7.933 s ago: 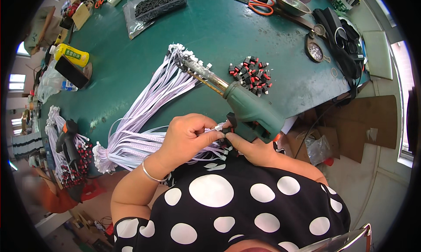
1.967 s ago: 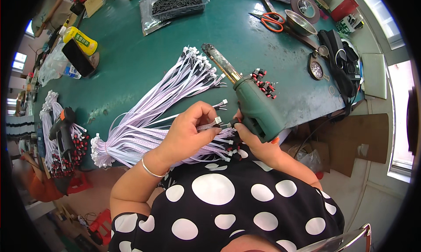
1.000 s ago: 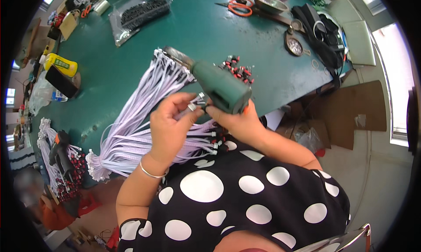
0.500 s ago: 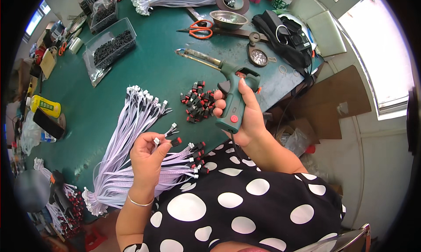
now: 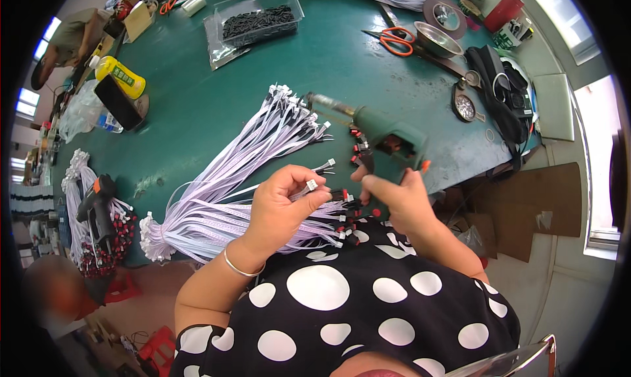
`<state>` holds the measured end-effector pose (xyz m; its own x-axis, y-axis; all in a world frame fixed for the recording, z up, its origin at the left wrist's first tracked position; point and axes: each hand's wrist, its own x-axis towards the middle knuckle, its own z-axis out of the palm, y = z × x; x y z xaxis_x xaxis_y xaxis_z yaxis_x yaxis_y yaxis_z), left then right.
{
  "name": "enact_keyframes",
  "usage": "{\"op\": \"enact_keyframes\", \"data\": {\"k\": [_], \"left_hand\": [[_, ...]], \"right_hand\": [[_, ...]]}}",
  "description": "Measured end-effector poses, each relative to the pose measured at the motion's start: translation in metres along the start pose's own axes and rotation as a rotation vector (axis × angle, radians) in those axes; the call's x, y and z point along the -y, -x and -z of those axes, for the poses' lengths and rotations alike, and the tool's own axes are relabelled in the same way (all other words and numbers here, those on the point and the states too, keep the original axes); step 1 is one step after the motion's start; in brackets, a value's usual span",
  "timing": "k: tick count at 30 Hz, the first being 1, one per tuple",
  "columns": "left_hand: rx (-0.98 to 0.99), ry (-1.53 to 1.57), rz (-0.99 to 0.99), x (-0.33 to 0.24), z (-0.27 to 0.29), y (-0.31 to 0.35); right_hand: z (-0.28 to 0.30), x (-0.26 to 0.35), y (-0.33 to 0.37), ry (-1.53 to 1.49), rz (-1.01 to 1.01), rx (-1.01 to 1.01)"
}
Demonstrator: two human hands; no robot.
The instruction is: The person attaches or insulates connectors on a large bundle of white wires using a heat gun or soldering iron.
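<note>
My left hand pinches a white ribbon cable with a small white connector at its fingertips. Just beyond stick out dark wire ends with another white plug. My right hand is wrapped round the handle of a green soldering gun, its metal tip pointing left over the cables. Behind the gun, small black-and-red switches are partly hidden. Under and beside my left hand lies a large bundle of white ribbon cables, some ending in black-and-red switches near my lap.
A clear bin of black parts stands at the back. Orange-handled scissors lie beside a metal bowl. To the left are a yellow bottle, a phone and a black-and-orange glue gun. A person sits far left.
My view has swung, shifting the table contents rightward. The soldering gun has turned and come lower, its tip now over the cable ends. My hands are closer together.
</note>
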<state>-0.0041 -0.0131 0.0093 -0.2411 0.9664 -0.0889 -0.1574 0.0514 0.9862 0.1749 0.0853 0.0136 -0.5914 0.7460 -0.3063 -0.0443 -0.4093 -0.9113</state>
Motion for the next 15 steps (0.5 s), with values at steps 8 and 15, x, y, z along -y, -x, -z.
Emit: {"op": "enact_keyframes", "data": {"k": [8,15], "left_hand": [[0.038,-0.134,-0.024,-0.004,0.001,0.007],[0.096,-0.084,0.01,0.0,0.007,0.006]], "right_hand": [[-0.02,-0.001,0.007,0.14,-0.038,0.102],[-0.02,-0.005,0.008,0.181,0.138,0.023]]}}
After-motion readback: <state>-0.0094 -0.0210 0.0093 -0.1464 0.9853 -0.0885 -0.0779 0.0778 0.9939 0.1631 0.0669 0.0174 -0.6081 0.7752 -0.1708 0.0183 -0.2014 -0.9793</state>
